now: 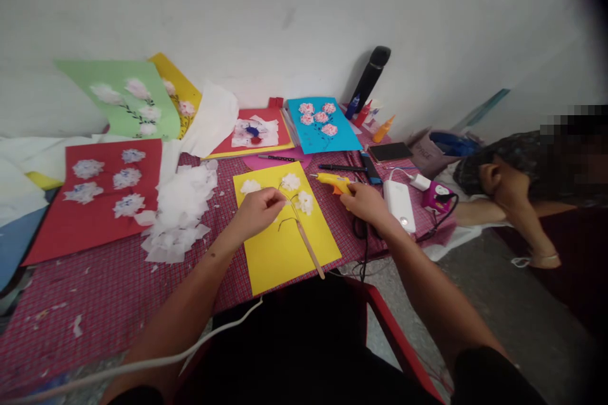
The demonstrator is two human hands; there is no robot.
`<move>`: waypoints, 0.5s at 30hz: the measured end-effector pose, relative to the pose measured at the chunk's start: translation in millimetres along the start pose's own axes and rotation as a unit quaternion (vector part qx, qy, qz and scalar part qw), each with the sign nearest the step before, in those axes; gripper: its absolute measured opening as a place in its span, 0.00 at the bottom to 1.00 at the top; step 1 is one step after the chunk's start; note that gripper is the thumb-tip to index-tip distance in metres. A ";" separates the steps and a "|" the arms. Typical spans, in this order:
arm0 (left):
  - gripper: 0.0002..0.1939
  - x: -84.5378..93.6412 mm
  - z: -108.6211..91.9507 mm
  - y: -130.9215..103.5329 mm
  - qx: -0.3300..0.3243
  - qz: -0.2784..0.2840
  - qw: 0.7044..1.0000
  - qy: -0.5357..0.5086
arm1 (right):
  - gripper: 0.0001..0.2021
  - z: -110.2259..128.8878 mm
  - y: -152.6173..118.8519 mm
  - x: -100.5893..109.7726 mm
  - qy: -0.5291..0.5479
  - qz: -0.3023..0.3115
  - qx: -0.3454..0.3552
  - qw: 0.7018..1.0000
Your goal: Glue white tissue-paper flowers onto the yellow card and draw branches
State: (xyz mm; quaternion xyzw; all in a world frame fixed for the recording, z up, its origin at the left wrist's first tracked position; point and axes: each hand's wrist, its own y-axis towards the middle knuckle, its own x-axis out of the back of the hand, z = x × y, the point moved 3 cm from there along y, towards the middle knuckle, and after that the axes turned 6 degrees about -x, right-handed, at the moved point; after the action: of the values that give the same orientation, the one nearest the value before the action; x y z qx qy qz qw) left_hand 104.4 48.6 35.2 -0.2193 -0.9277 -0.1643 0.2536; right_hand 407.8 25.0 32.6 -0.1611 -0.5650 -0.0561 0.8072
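Observation:
My right hand (pixel 365 204) is wrapped round the handle of a yellow hot glue gun (pixel 331 180), whose nozzle points left. My left hand (pixel 260 210) hovers at a sheet of yellow paper (pixel 270 266), its thumb and fingertips pinched together; anything between them is too small to make out. On this sheet sit white tissue flowers: one (pixel 250 186) just above my left hand, another (pixel 290 181) at the top and a third (pixel 304 203) on the right. Thin dark branch lines run between them. A slim wooden stick (pixel 311 250) slants across the lower right of the paper.
A pile of white tissue pieces (pixel 183 202) lies left, beside a red flower sheet (pixel 95 221). Behind are a blue flower sheet (pixel 304 136) and paint bottles (pixel 384 130). A white power bank (pixel 399 205) and cables lie right. Another person's arm (pixel 522 209) is at far right.

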 end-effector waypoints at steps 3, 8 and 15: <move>0.08 -2.4 -0.9 -0.3 -0.021 0.041 0.999 0.012 | 0.11 -7.8 -10.3 6.0 0.183 -0.001 -0.005 0.983; 0.07 -9.2 -3.1 -2.0 -0.099 0.099 0.989 0.052 | 0.12 -5.8 -25.1 7.7 0.542 0.068 -0.005 0.838; 0.06 -8.8 -0.2 -3.1 -0.185 0.114 0.968 0.125 | 0.13 7.8 -16.8 26.4 0.534 0.111 0.031 0.838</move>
State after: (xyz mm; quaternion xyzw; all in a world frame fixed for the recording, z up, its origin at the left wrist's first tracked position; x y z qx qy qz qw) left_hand 109.7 43.0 30.0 -0.3450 -0.8108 -0.3294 0.3393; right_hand 405.5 14.1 62.9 -0.1424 -0.0259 -0.0259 0.9891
